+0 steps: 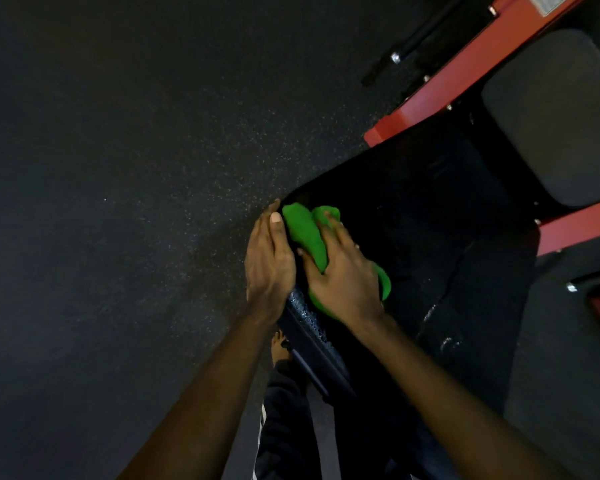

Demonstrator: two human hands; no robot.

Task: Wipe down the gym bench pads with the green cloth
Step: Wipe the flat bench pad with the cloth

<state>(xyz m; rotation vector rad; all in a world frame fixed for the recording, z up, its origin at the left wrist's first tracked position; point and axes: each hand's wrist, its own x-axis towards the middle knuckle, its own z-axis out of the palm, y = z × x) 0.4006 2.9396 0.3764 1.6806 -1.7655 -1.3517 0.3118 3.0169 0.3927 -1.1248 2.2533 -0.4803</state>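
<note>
Head view. The right hand point(343, 271) presses flat, fingers spread, on the bunched green cloth point(307, 237), pinning it to the near corner of the black pad point(430, 209) of the gym bench. The left hand point(269, 261) lies open along the pad's outer edge, thumb just beside the cloth, gripping nothing. The 2 hands sit close together, the cloth between them. The cloth looks soft, light and easily crumpled; judged from this, a broad palm on its middle spreads pressure better than a pinch at a corner. The pad's cover appears smooth and slightly glossy, with wet-looking speckles along its near edge, so the cloth may slide readily. A red frame point(465, 74) and a second dark pad point(561, 116) lie beyond. A pale plate on the frame is unreadable; no other writing shows.
</note>
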